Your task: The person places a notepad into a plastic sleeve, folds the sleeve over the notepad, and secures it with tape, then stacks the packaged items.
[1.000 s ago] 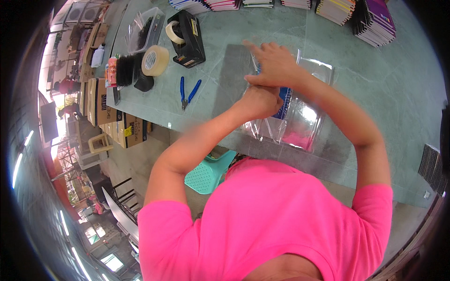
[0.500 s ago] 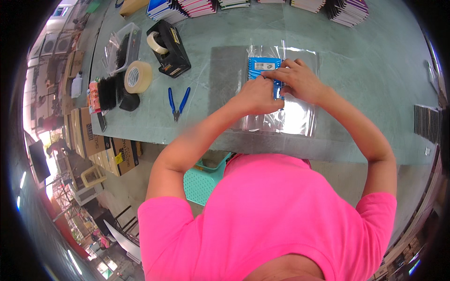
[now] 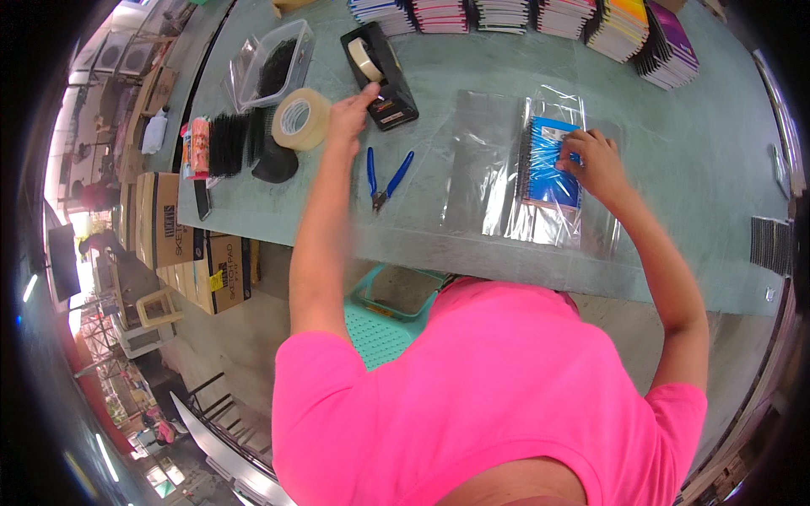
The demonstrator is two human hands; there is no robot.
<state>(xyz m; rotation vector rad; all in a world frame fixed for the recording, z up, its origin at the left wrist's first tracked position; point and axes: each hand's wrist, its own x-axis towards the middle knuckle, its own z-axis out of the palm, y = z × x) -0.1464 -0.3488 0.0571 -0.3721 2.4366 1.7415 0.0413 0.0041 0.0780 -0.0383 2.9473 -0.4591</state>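
Observation:
A blue spiral notebook (image 3: 550,187) lies in a clear plastic sleeve (image 3: 548,229) on the table in front of me. My right hand (image 3: 595,164) rests over the notebook's upper right part, fingers curled and pinched against the plastic. To the left, my left hand (image 3: 353,116) reaches the near end of a black tape dispenser (image 3: 395,108). Its thumb and forefinger close at the cutter, where a small whitish bit of tape shows. A roll of clear tape (image 3: 364,59) sits in the dispenser. Another clear sheet (image 3: 472,160) lies flat left of the notebook.
Blue-handled cutters (image 3: 384,181) lie open near the table's front edge. A wide tape roll (image 3: 301,120), a plastic box (image 3: 283,63) of black spiral coils and black bristly bundles (image 3: 228,145) stand at left. Notebook stacks (image 3: 506,15) line the far edge. Black coils (image 3: 769,244) lie far right.
My left hand has left the notebook and moved left to the tape dispenser. My right hand stays on the notebook, its fingers more curled. The view has shifted, so the table appears farther right.

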